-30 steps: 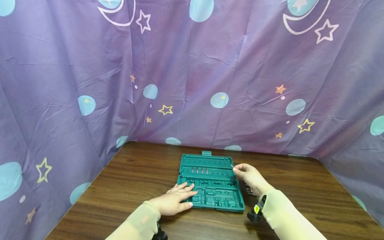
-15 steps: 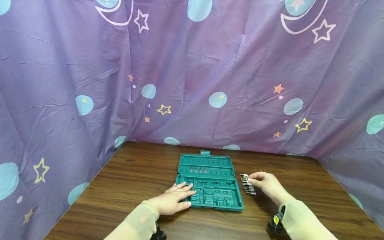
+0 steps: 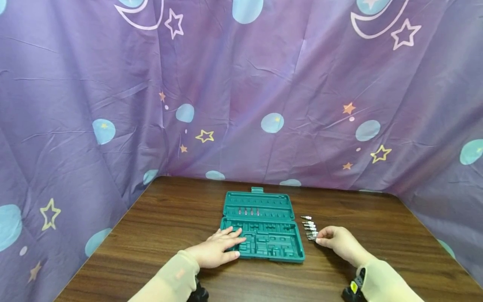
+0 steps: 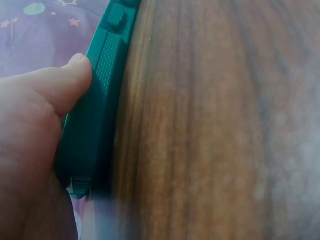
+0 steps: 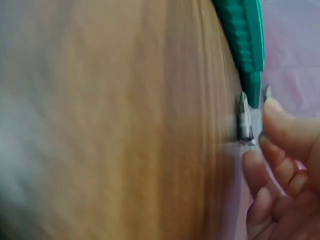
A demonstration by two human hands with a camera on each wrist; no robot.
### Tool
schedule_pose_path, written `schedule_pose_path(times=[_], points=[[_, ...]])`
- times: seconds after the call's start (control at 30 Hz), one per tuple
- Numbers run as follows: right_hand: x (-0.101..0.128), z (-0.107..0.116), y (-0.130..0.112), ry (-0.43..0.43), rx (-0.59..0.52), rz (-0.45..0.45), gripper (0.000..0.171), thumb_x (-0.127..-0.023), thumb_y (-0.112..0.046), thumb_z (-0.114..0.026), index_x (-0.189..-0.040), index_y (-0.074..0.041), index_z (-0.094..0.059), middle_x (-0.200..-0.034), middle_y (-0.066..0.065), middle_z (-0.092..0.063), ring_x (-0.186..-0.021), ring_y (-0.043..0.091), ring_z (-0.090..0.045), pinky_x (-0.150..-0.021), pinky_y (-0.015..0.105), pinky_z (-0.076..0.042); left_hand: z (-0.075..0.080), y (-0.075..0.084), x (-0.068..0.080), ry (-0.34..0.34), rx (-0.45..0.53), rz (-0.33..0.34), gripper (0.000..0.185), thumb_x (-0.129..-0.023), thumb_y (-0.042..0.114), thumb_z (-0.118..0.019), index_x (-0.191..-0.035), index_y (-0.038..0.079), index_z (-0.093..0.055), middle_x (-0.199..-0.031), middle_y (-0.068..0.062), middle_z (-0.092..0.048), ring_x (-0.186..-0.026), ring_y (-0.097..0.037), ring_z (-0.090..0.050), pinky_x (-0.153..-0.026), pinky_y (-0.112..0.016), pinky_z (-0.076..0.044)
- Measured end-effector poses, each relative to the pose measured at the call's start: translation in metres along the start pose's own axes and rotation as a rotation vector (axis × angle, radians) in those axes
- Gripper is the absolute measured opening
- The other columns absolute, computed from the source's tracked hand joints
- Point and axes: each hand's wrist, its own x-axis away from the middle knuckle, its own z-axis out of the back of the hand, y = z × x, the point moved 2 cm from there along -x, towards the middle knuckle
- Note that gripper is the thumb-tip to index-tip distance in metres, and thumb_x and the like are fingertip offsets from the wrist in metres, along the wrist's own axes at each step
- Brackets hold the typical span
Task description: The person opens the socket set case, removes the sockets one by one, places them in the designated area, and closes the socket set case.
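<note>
An open green tool case (image 3: 264,241) lies on the wooden table (image 3: 177,214), and its side wall (image 4: 100,100) shows in the left wrist view. A few small bits (image 3: 249,211) sit in slots in its lid. My left hand (image 3: 226,243) rests flat on the case's near left corner, with the thumb (image 4: 55,90) against the case's edge. Right of the case lies a row of several metal bits (image 3: 308,225). My right hand (image 3: 320,240) has curled fingers and pinches the nearest bit (image 5: 245,120) between thumb and forefinger while it lies on the wood, just beside the case's edge (image 5: 245,35).
A purple curtain with stars and moons (image 3: 241,105) closes in the table at the back and on both sides. Bare wood (image 3: 377,218) stretches right of the bits and also left of the case.
My right hand left the case's far right corner, came down to the row of bits and slid along it to the nearest one. The left hand stayed on the case.
</note>
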Motion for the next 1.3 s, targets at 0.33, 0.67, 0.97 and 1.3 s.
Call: schedule_pose_path(times=[0.33, 0.67, 0.97, 1.3], points=[[0.003, -0.010, 0.004, 0.029, 0.009, 0.012, 0.015, -0.077, -0.015, -0.079, -0.082, -0.006, -0.068, -0.074, -0.002, -0.063, -0.068, 0.011, -0.053, -0.062, 0.025, -0.041, 0.001, -0.001, 0.001, 0.010, -0.003, 0.006, 0.052, -0.102, 0.044, -0.042, -0.149, 0.021, -0.039, -0.158, -0.002, -0.024, -0.146, -0.026, -0.014, -0.117, -0.051, -0.011], [0.002, -0.013, 0.006, 0.066, 0.024, 0.004, 0.020, -0.074, -0.013, -0.081, -0.079, -0.008, -0.062, -0.070, -0.002, -0.058, -0.066, 0.012, -0.052, -0.060, 0.026, -0.040, 0.001, -0.001, 0.001, 0.013, -0.012, 0.003, 0.051, -0.102, 0.042, -0.043, -0.148, 0.020, -0.040, -0.158, -0.003, -0.025, -0.146, -0.027, -0.015, -0.116, -0.051, -0.011], [0.004, -0.011, 0.003, 0.084, 0.047, -0.006, 0.026, -0.071, -0.016, -0.084, -0.081, -0.008, -0.061, -0.073, -0.001, -0.056, -0.068, 0.013, -0.050, -0.061, 0.027, -0.039, 0.001, 0.001, 0.001, 0.010, -0.012, 0.001, 0.051, -0.102, 0.042, -0.043, -0.148, 0.019, -0.040, -0.158, -0.004, -0.025, -0.146, -0.027, -0.015, -0.116, -0.051, -0.011], [-0.002, -0.001, -0.005, 0.034, -0.062, 0.000, 0.031, -0.072, -0.011, -0.083, -0.086, -0.001, -0.058, -0.075, 0.002, -0.055, -0.068, 0.014, -0.050, -0.058, 0.025, -0.041, 0.002, 0.002, 0.000, -0.006, -0.006, 0.006, 0.052, -0.102, 0.042, -0.043, -0.149, 0.021, -0.039, -0.158, -0.003, -0.024, -0.146, -0.026, -0.014, -0.116, -0.051, -0.011]])
